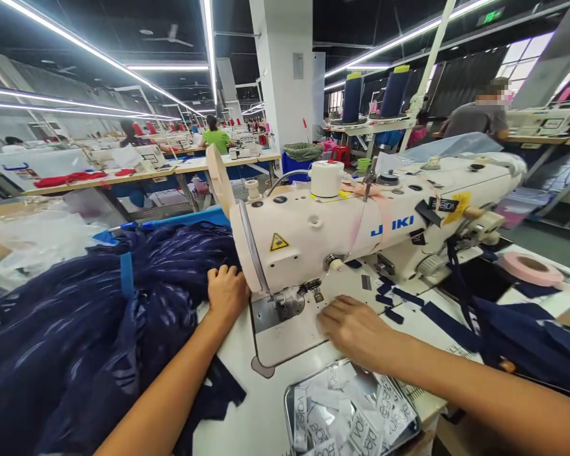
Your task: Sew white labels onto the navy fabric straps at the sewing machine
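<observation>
A white sewing machine (308,234) lies across the view, its needle area (282,304) bare of cloth. My left hand (228,294) is beside the machine's left end, fingers curled against the heap of navy garments (90,316); whatever they hold is hidden. Over the machine bed (289,345), right of the needle, my right hand (351,326) reaches leftward with its fingers fairly straight. Its fingertips are blurred, and nothing shows in it. Just below that hand is a metal tray (289,418) of white printed labels (361,424).
Navy scraps (394,301) lie right of the bed, near a roll of pink tape (532,269) and more navy cloth (536,335). A white thread spool (327,179) stands on the machine. Other people sit at machines farther back.
</observation>
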Available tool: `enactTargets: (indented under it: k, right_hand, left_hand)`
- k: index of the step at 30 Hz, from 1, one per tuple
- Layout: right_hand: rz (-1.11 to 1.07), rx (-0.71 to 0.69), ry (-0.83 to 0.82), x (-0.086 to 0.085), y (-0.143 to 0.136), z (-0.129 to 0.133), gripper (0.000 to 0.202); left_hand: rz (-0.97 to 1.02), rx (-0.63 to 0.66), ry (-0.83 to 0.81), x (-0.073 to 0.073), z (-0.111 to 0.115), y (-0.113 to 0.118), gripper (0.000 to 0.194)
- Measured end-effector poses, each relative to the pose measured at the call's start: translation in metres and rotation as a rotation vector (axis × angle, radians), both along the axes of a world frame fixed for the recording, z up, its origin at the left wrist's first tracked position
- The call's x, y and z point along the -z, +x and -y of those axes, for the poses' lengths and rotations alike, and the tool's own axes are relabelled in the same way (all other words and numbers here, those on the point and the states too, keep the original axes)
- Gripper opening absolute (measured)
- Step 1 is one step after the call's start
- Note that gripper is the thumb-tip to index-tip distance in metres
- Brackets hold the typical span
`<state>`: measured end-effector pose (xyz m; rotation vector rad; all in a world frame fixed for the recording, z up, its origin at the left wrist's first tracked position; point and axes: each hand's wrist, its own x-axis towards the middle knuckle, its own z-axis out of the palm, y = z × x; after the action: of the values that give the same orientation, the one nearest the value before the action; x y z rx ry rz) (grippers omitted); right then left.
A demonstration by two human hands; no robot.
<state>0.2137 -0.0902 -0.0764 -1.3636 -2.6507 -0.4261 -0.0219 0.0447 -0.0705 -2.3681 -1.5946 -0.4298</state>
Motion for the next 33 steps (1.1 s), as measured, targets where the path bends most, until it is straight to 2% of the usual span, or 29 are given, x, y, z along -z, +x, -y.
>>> enactTargets:
  k: [3,6,9,12,15,18,22,25,27,29,31,33]
  right_hand:
    - [0.025,0.265,0.102,0.007,0.036,0.002,0.022]
    - [0.099,0.391,0.209,0.025,0.06,-0.002,0.025]
    - [0.134,0.297,0.281,0.043,0.059,-0.004,0.036]
    - [0.145,0.15,0.325,0.051,0.048,-0.003,0.047]
    - [0.204,0.085,0.37,0.047,0.041,-0.006,0.046]
    - [0.32,0.052,0.371,0.037,0.039,-0.013,0.036]
    - [0.481,0.009,0.296,0.025,0.036,-0.018,0.03]
    - [0.482,-0.046,0.266,0.019,0.035,-0.02,0.029]
    - [0.42,-0.023,0.248,0.015,0.03,-0.019,0.029]
    - [0.261,0.058,0.23,0.012,0.018,-0.012,0.026]
    - [-0.035,0.088,0.164,0.009,-0.007,-0.003,0.024]
    - [-0.435,-0.047,-0.018,0.007,-0.041,0.006,0.025]
  left_hand:
    - [-0.109,-0.097,-0.024,-0.005,0.017,0.003,0.026]
    - [-0.106,-0.153,-0.093,-0.009,0.034,0.006,0.032]
    - [-0.043,-0.189,-0.163,-0.01,0.051,0.0,0.034]
    - [0.052,-0.203,-0.222,-0.011,0.071,-0.012,0.031]
    - [0.149,-0.187,-0.289,-0.009,0.09,-0.024,0.03]
    - [0.205,-0.15,-0.326,-0.008,0.104,-0.031,0.03]
    - [0.244,-0.126,-0.316,-0.005,0.113,-0.034,0.027]
    - [0.28,-0.101,-0.296,-0.003,0.116,-0.035,0.026]
    - [0.303,-0.086,-0.293,-0.001,0.117,-0.036,0.025]
    - [0.327,-0.074,-0.3,0.001,0.119,-0.037,0.025]
    - [0.355,-0.066,-0.308,0.001,0.12,-0.038,0.026]
    - [0.388,-0.058,-0.311,0.002,0.121,-0.038,0.027]
